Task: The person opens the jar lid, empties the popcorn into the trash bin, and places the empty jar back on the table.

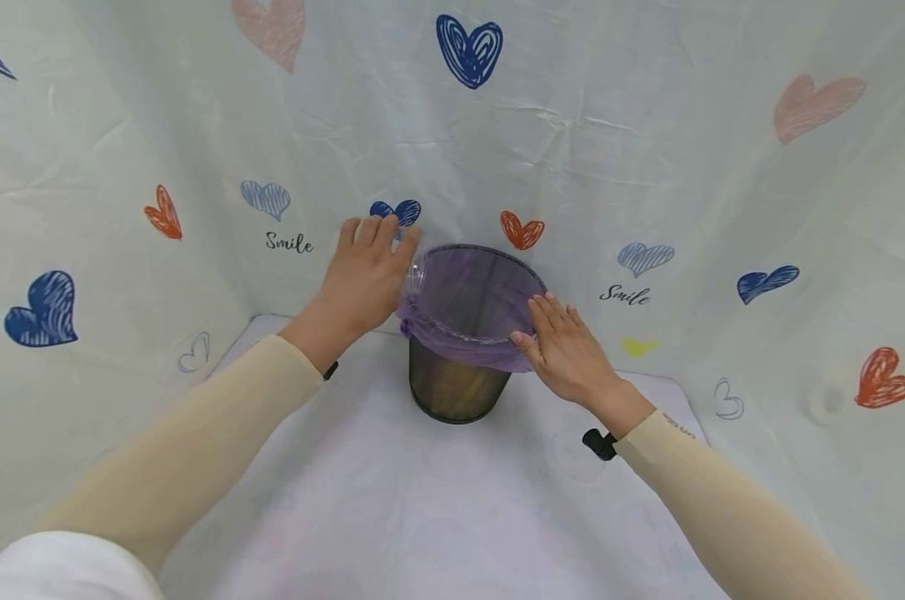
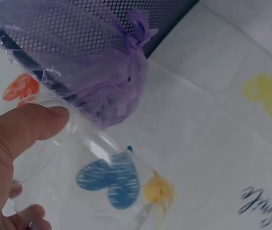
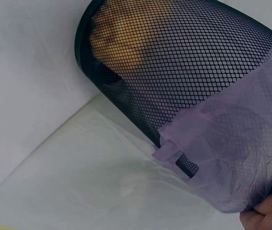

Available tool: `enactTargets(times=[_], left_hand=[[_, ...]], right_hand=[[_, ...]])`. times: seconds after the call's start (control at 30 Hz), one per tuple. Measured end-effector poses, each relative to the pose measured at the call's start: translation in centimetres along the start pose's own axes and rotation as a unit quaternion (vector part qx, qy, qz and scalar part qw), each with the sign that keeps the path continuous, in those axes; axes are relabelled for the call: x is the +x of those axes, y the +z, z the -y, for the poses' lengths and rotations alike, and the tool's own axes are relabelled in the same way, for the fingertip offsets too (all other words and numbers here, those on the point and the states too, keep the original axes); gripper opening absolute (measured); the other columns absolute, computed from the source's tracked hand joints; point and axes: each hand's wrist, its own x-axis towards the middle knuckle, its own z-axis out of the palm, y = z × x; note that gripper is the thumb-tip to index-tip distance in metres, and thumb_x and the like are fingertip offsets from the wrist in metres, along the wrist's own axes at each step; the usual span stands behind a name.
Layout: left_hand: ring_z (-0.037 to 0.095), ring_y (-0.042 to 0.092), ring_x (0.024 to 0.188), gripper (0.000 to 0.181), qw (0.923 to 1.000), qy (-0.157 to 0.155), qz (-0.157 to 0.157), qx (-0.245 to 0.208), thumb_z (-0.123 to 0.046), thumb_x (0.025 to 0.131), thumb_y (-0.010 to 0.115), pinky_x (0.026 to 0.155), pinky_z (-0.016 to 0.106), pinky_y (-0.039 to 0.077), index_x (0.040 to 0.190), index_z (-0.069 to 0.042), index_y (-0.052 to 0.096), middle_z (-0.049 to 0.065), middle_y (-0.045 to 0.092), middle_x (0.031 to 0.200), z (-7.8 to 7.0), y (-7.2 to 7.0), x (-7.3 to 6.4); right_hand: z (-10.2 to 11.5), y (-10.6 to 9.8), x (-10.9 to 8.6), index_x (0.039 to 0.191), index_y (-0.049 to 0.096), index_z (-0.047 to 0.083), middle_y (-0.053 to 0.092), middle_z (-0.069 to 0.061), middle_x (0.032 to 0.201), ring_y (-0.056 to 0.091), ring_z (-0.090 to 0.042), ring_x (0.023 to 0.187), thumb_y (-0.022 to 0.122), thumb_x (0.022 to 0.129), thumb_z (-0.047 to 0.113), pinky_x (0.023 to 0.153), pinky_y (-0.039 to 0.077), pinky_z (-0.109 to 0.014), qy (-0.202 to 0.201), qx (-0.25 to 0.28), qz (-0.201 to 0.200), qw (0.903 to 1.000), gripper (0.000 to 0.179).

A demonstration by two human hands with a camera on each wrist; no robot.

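A black mesh waste bin point(image 1: 460, 387) stands upright, its rim covered by a purple plastic bag point(image 1: 452, 337) folded over the outside. My left hand point(image 1: 370, 271) is at the bin's left rim and grips a clear plastic cup point(image 2: 92, 143), the thumb along its edge in the left wrist view. Most of the cup is hidden behind that hand in the head view. On the right side of the rim, my right hand point(image 1: 572, 350) rests against the bag with its fingers extended. The right wrist view catches only part of this hand point(image 3: 270, 211), close by the bag.
Through the mesh a yellowish-brown mass point(image 3: 126, 38) shows low in the bin. The bin is on a white tabletop point(image 1: 437, 508), near its back edge. Behind hangs a white sheet point(image 1: 572, 192) printed with hearts and the word Smile.
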Motion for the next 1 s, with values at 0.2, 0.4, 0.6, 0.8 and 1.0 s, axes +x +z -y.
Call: enactTargets(times=[0.2,0.4,0.6,0.8,1.0], left_hand=[[0.039,0.031,0.148,0.075,0.9828,0.110,0.059,0.136,-0.014,0.098,0.073,0.127,0.064,0.018,0.161,-0.010,0.033,0.021,0.036,0.161,-1.9,-1.2,1.8],[0.035,0.028,0.150,0.088,0.9324,0.192,0.116,0.284,-0.033,0.097,0.076,0.128,0.063,0.017,0.166,-0.011,0.026,0.017,0.032,0.166,-4.0,-1.8,3.4],[0.037,0.026,0.150,0.094,0.9183,0.192,0.155,0.310,-0.038,0.097,0.074,0.127,0.064,0.017,0.167,-0.009,0.020,0.019,0.028,0.167,-4.6,-1.8,3.8],[0.037,0.029,0.150,0.083,0.9419,0.168,0.114,0.267,-0.032,0.099,0.071,0.127,0.063,0.021,0.165,-0.008,0.026,0.018,0.033,0.165,-4.3,-1.5,3.3],[0.036,0.038,0.140,0.074,0.9715,0.121,0.035,0.201,-0.029,0.099,0.070,0.119,0.057,0.033,0.158,-0.001,0.035,0.018,0.042,0.156,-3.1,-0.9,2.3]], right_hand=[[-0.1,0.3,-0.1,0.162,0.029,-0.007,0.026,-0.022,0.172,0.013,-0.037,0.164,0.033,0.113,0.052,0.132,0.010,-0.058,0.000,0.003,-0.004,1.0000,0.077],[-0.2,0.4,-0.2,0.161,0.030,-0.008,0.028,-0.024,0.171,0.015,-0.038,0.163,0.034,0.114,0.051,0.131,0.011,-0.059,0.000,-0.001,-0.008,1.0000,0.076],[-0.1,0.4,-0.1,0.161,0.031,-0.008,0.028,-0.023,0.171,0.015,-0.037,0.163,0.034,0.113,0.052,0.131,0.012,-0.059,-0.004,0.001,-0.010,0.9999,0.077],[-0.3,0.3,-0.1,0.161,0.030,-0.008,0.028,-0.023,0.171,0.015,-0.037,0.163,0.034,0.113,0.051,0.131,0.011,-0.059,-0.005,0.001,-0.010,0.9999,0.076],[-0.4,0.0,-0.1,0.162,0.029,-0.008,0.026,-0.023,0.172,0.013,-0.037,0.164,0.034,0.113,0.052,0.132,0.010,-0.058,-0.004,0.003,-0.004,1.0000,0.077]])
